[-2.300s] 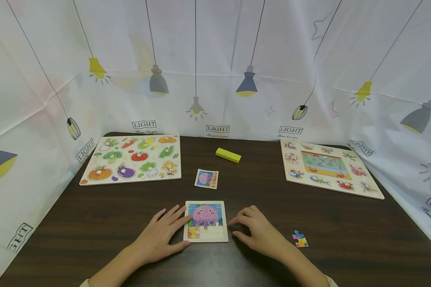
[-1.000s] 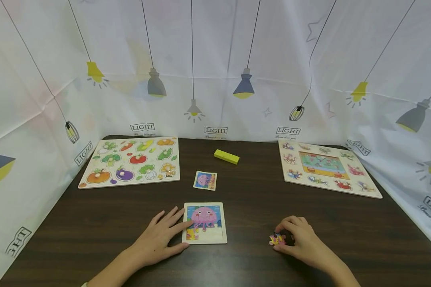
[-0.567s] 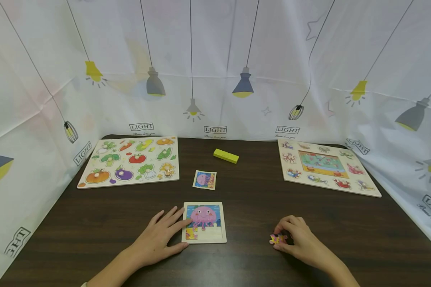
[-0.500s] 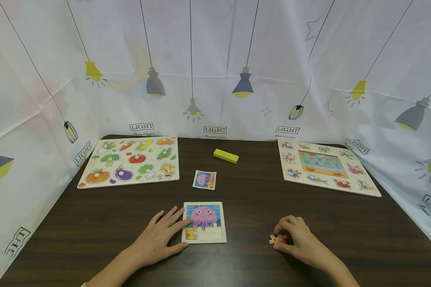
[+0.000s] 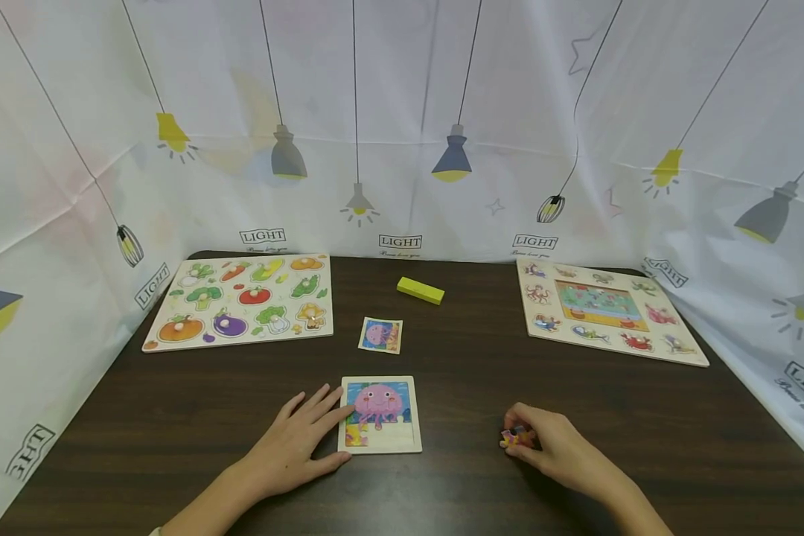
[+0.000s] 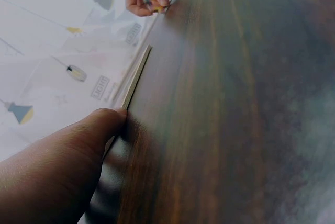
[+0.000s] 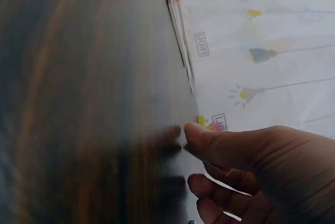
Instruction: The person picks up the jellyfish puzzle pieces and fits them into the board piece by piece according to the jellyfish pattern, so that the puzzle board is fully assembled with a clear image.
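A wooden jellyfish jigsaw (image 5: pixel 378 406) lies in its tray in front of the person, the bare wood showing at its lower right. The left hand (image 5: pixel 295 443) is spread flat at the tray's left side, its fingertips on the left edge and its thumb by the lower left corner. Off to the right, the right hand (image 5: pixel 556 447) pinches a pink and yellow jigsaw piece (image 5: pixel 509 438) between thumb and fingers, close over the table. In the left wrist view the left thumb touches the tray's edge (image 6: pixel 137 77). The right fingers partly hide the piece.
Behind the tray lies a small jellyfish picture card (image 5: pixel 380 336), with a yellow block (image 5: pixel 420 291) farther back. A vegetable peg board (image 5: pixel 241 301) stands at the back left, a sea-animal board (image 5: pixel 610 311) at the back right. Printed cloth (image 5: pixel 402 112) hangs around the dark table (image 5: pixel 455 491).
The right hand has gone from beside the tray to the right and taken hold of the jigsaw piece lying there. It has since turned slightly with it. The left hand stays at the tray.
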